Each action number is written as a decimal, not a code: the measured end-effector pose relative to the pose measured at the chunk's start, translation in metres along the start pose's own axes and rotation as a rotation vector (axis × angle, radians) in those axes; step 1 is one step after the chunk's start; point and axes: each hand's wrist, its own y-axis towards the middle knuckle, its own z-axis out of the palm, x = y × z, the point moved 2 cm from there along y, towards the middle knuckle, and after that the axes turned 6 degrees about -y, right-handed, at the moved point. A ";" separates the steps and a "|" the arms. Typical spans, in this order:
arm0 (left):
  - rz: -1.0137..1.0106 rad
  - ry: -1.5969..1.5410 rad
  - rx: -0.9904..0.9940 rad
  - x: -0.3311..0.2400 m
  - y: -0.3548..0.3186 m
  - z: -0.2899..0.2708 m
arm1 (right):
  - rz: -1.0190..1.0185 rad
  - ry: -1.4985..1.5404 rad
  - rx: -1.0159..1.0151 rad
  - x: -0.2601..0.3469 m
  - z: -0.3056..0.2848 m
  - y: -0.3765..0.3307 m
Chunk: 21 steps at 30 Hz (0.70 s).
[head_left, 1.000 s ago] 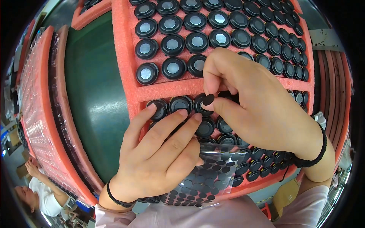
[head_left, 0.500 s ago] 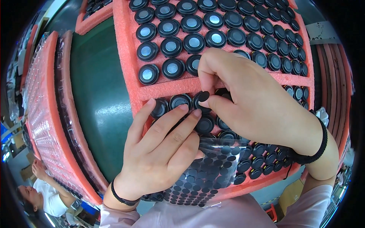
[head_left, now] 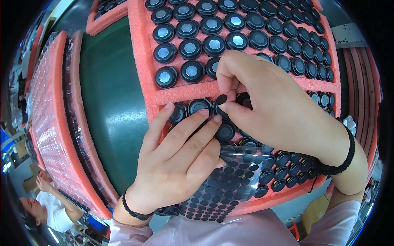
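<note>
My right hand [head_left: 271, 106] pinches a small black round sticker [head_left: 222, 99] between thumb and forefinger, just above a round black speaker-like part in the pink foam tray [head_left: 184, 88]. My left hand [head_left: 176, 164] is spread flat, its fingertips resting on the round black parts [head_left: 199, 107] beside that spot. Partly beneath the left palm and thumb is a clear sheet [head_left: 230, 180] carrying rows of black round stickers. Whether the left thumb grips this sheet is hidden. Several parts in the far section show silvery centres [head_left: 191, 71]; those near my hands look dark.
A green work surface [head_left: 111, 102] lies left of the tray. Farther left stands a plastic-covered pink foam tray [head_left: 49, 123]. Stacked foam sheets [head_left: 361, 102] are at the right. Another person [head_left: 53, 209] works at the lower left. A cardboard box [head_left: 316, 211] sits below right.
The view has shifted slightly, so the tray sits a little farther right. The sticker has tilted a little in my right fingers; my left hand keeps its place on the parts.
</note>
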 end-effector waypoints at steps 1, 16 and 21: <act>0.002 -0.001 -0.003 0.000 0.000 0.000 | -0.009 -0.012 -0.002 0.000 0.000 0.000; -0.001 -0.005 0.007 -0.003 0.004 -0.002 | -0.010 -0.049 0.012 0.004 -0.007 0.000; 0.007 0.016 0.013 -0.008 0.009 -0.003 | 0.008 -0.017 -0.032 0.000 -0.017 -0.003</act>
